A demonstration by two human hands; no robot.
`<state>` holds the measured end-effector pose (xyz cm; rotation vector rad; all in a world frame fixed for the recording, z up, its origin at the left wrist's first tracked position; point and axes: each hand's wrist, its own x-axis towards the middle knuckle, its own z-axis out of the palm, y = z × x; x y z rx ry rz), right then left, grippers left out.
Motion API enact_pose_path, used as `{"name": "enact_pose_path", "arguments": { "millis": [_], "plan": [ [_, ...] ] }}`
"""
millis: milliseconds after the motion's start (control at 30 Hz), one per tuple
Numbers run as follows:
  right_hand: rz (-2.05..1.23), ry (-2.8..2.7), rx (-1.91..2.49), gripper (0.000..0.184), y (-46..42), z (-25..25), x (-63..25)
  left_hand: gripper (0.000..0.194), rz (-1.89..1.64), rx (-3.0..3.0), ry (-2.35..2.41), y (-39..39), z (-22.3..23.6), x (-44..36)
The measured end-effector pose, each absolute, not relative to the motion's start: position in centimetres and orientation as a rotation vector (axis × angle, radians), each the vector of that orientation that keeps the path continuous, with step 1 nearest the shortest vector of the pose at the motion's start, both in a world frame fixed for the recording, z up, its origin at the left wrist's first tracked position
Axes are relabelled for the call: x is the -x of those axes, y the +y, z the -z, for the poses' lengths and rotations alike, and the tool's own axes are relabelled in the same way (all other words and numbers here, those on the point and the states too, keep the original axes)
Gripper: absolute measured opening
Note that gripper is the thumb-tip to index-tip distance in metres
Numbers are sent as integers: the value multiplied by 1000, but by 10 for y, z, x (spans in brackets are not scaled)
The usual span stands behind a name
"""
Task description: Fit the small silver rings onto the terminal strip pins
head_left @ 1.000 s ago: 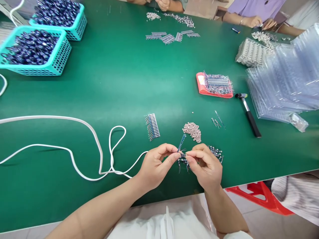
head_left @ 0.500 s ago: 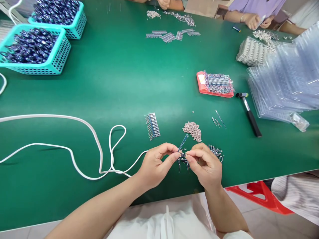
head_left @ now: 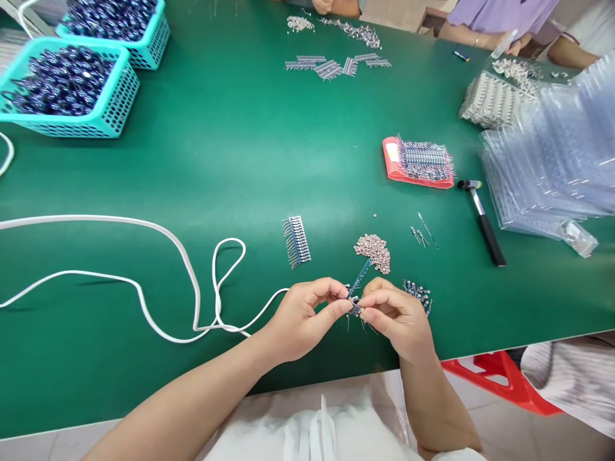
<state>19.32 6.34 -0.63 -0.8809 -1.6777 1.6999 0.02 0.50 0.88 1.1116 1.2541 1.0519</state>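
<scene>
Your left hand (head_left: pixel 305 320) has its grip closed, thumb and fingers pinching the lower end of a narrow blue strip (head_left: pixel 360 276), which slants up and to the right between your two hands. Your right hand (head_left: pixel 401 319) comes in from the other side with its grip pinched too, thumb against fingers, on a small metal part (head_left: pixel 357 308) close to the strip's lower end; the exact contact is too small to make out. The strip's upper end reaches the near edge of a pile of small pinkish discs (head_left: pixel 373 253) on the green tabletop (head_left: pixel 216 160). Just beyond your right hand's knuckles lies a cluster of wired parts (head_left: pixel 418 294), partly hidden by that hand. To the left of the discs you have a comb-like row of parts (head_left: pixel 298 242), its wires pointing left, and a white cable (head_left: pixel 139 221) loops in towards your left wrist. Farther right, a black-handled hammer (head_left: pixel 489 238) lies beside the stacked clear trays (head_left: pixel 552 173), with a red-wrapped bundle (head_left: pixel 394 169) beyond the discs.
</scene>
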Motion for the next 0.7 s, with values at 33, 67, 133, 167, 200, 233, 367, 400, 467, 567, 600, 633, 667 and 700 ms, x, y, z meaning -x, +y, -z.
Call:
{"name": "enact_pose_path", "arguments": {
  "millis": [33,67,133,167,200,233,367,400,467,567,600,633,667,700],
  "plan": [
    [-1723,-1669,859,13,64,7,-193,14,-1042,-1118,1241,5,-9,1],
    [-1743,-1662,837,15,65,7,-193,14,-1031,-1124,1239,5,-9,1],
    [-1778,-1649,812,17,65,7,-193,13,-1015,-1150,1247,6,-10,2],
    [-1792,-1640,812,18,65,7,-193,13,-1012,-1163,1252,6,-11,2],
    [-1804,-1628,818,18,65,7,-193,13,-1013,-1177,1256,6,-11,2],
    [-1815,-1616,826,18,65,7,-193,13,-1016,-1189,1259,6,-11,2],
    [-1829,-1578,838,17,64,7,-192,13,-1036,-1232,1285,6,-13,2],
    [-1829,-1571,838,17,64,7,-192,13,-1040,-1243,1292,6,-13,2],
    [-1837,-1556,836,17,64,7,-191,13,-1048,-1268,1298,6,-14,2],
    [-1873,-1536,819,17,65,8,-191,15,-1054,-1303,1287,6,-15,2],
    [-1889,-1530,811,16,65,8,-191,15,-1054,-1312,1281,6,-16,3],
    [-1906,-1523,803,15,65,8,-191,15,-1053,-1319,1273,6,-16,3],
    [-1923,-1514,794,15,65,9,-191,15,-1051,-1323,1268,6,-16,3],
    [-1940,-1503,786,14,65,9,-192,15,-1048,-1327,1262,6,-16,3]
  ]
}}
